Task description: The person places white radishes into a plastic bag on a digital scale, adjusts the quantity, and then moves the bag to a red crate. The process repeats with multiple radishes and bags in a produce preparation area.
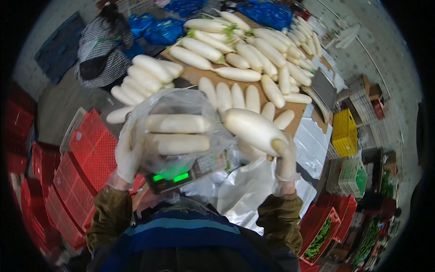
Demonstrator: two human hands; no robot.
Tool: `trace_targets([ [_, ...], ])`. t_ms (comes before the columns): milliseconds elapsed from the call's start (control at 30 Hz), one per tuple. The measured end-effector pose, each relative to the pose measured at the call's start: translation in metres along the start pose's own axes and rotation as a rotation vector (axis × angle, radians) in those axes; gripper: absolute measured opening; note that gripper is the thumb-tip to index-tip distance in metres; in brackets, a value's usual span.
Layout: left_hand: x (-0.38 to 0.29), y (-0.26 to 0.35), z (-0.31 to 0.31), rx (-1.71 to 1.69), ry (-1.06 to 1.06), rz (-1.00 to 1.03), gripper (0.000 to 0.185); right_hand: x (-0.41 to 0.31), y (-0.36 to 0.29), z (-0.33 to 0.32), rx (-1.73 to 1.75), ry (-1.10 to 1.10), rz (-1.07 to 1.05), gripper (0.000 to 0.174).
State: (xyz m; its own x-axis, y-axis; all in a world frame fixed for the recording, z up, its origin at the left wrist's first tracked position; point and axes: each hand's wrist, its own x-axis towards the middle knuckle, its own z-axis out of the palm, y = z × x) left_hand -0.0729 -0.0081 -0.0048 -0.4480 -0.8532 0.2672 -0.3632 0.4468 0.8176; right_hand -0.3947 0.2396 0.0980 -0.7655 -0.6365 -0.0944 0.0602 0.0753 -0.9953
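Observation:
White radishes [238, 73] lie heaped on a table covered with brown cardboard. My gloved left hand [128, 151] grips the left side of a clear plastic bag [173, 98], in which two white radishes [178, 123] lie side by side. Under the bag, a digital scale [171, 180] shows lit green displays. My gloved right hand [285, 158] holds one large white radish [253, 127] by its near end, its far end close to the bag's right side. More radishes [142, 81] are stacked beyond my left hand.
Red plastic crates [93, 149] stand at the left. A co-worker [102, 51] is at the upper left, near blue plastic bags [164, 30]. Silvery sheeting [249, 190] lies at the near right of the table. A yellow crate [344, 132] and red crates with green vegetables [319, 238] stand right.

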Motion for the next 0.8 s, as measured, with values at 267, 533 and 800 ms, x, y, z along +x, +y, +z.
trace_targets([
  [267,-0.014,0.001,-0.053,-0.280,0.046,-0.007,0.041,0.036,0.078,0.170,-0.554,-0.413,-0.371,0.060],
  [533,-0.031,0.036,-0.107,-0.306,0.042,0.190,0.037,0.024,0.072,0.150,-0.724,-0.207,-0.643,0.046],
  [800,-0.041,0.042,-0.116,-0.180,0.032,-0.020,0.081,0.005,0.090,0.088,-0.307,0.154,-0.311,0.066],
])
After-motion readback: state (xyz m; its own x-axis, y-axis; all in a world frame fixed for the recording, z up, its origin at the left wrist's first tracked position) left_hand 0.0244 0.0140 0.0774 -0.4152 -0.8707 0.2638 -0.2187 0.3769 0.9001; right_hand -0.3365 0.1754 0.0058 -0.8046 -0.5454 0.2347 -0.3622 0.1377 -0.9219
